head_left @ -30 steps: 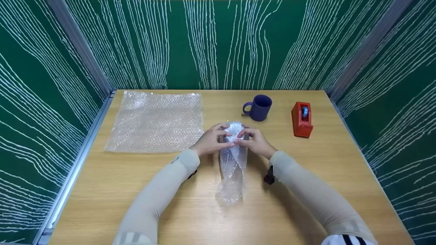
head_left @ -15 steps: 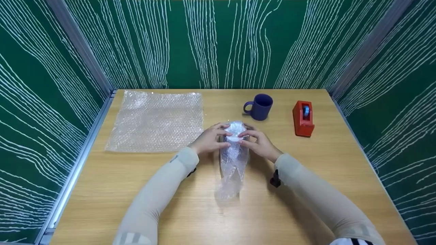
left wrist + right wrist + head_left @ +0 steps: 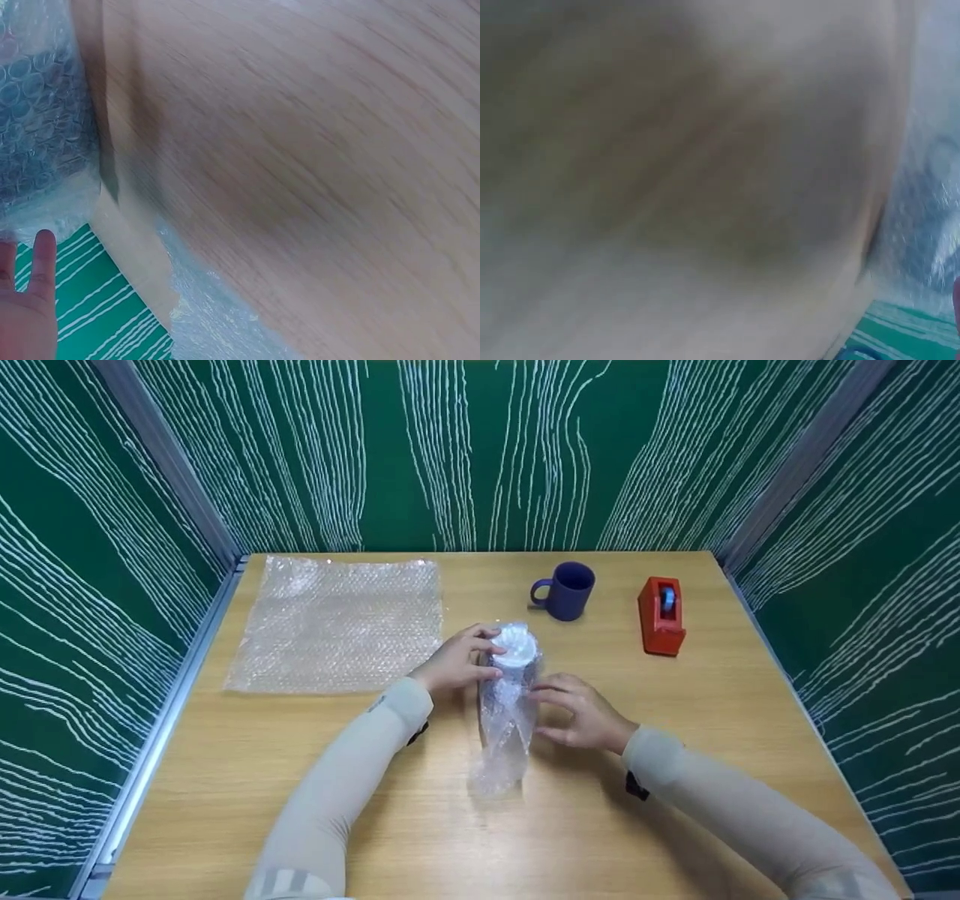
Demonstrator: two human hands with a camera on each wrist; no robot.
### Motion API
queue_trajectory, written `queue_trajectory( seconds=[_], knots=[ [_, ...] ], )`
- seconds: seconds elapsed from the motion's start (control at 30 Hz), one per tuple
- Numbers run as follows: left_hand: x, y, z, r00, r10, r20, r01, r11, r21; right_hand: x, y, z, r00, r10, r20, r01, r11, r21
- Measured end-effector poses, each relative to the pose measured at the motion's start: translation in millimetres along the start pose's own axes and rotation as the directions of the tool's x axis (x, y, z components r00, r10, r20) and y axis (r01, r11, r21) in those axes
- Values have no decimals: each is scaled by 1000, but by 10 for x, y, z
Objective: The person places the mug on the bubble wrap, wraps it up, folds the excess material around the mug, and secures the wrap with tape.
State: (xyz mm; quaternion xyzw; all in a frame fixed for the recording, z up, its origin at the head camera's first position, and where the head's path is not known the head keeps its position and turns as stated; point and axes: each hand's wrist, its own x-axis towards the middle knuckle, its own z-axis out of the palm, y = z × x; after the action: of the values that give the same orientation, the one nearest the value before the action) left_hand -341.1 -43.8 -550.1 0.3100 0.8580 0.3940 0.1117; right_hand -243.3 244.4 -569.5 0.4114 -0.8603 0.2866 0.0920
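Note:
A bubble-wrapped bundle [image 3: 504, 697] stands in the middle of the table, its round white-looking top toward the back and a loose tail of wrap trailing toward the front. Something dark shows through the bubbles in the left wrist view, where the bundle [image 3: 41, 112] fills the left edge. My left hand [image 3: 461, 660] holds its left side near the top, thumb and fingers spread around it. On the other side, my right hand [image 3: 577, 711] has relaxed fingers, with the fingertips right at the bundle's right edge. The right wrist view is mostly blurred, with the wrap [image 3: 930, 202] at its right.
A flat sheet of bubble wrap [image 3: 337, 626] lies at the back left. Behind the bundle stands a dark blue mug [image 3: 570, 594], handle to the left. A red tape dispenser [image 3: 661, 619] sits at the back right. Green walls with white lines [image 3: 517, 457] enclose the table.
My right hand has come off the bundle's top and moved toward the front and right, down its side. The left hand keeps its hold. The folded wrap on top now lies flatter.

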Motion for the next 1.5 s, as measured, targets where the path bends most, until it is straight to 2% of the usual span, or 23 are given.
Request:
queue_trajectory(
  seconds=[0.1, 0.23, 0.47, 0.57, 0.73, 0.83, 0.93, 1.1, 1.23, 1.33, 1.4, 1.5],
  knots=[
    [-2, -1, -7, 1000, -7, -5, 7, 1000, 4, -37, -28, 50, 995, -92, 47, 95, 993, -70],
    [3, 7, -12, 1000, -2, -8, 2, 1000, 3, -68, -72, 120, 986, -134, 101, 147, 979, -141],
    [3, 22, -27, 1000, -7, -9, 7, 1000, -2, -39, -198, 226, 983, -93, 160, 131, 960, -248],
    [6, 28, -29, 1000, -9, -12, 9, 1000, 2, -1, -254, 284, 982, -78, 172, 129, 942, -310],
    [9, 24, -11, 1000, -3, -20, 3, 1000, 5, 62, -328, 361, 989, -69, 134, 117, 914, -389],
    [9, 20, 1, 1000, -10, -17, 11, 1000, 8, 76, -358, 377, 996, -68, 62, 86, 932, -353],
    [11, 18, 7, 1000, -15, -8, 16, 1000, 11, 69, -364, 376, 997, -75, -29, 64, 961, -270],
    [4, 10, 2, 1000, -13, 1, 13, 1000, 14, 45, -326, 358, 979, -90, -185, 71, 992, -106],
    [-7, 13, -11, 1000, -7, 4, 7, 1000, 11, 31, -264, 356, 950, -102, -295, 104, 995, -10],
    [-9, 18, -17, 1000, 1, 6, -1, 1000, 9, 26, -234, 339, 931, -105, -350, 128, 991, 43],
    [-6, 17, -17, 1000, 4, 6, -4, 1000, 7, 21, -217, 320, 926, -88, -366, 127, 989, 82],
    [1, 11, -12, 1000, 6, 3, -6, 1000, 0, 30, -202, 270, 932, -34, -361, 96, 983, 156]
  ],
)
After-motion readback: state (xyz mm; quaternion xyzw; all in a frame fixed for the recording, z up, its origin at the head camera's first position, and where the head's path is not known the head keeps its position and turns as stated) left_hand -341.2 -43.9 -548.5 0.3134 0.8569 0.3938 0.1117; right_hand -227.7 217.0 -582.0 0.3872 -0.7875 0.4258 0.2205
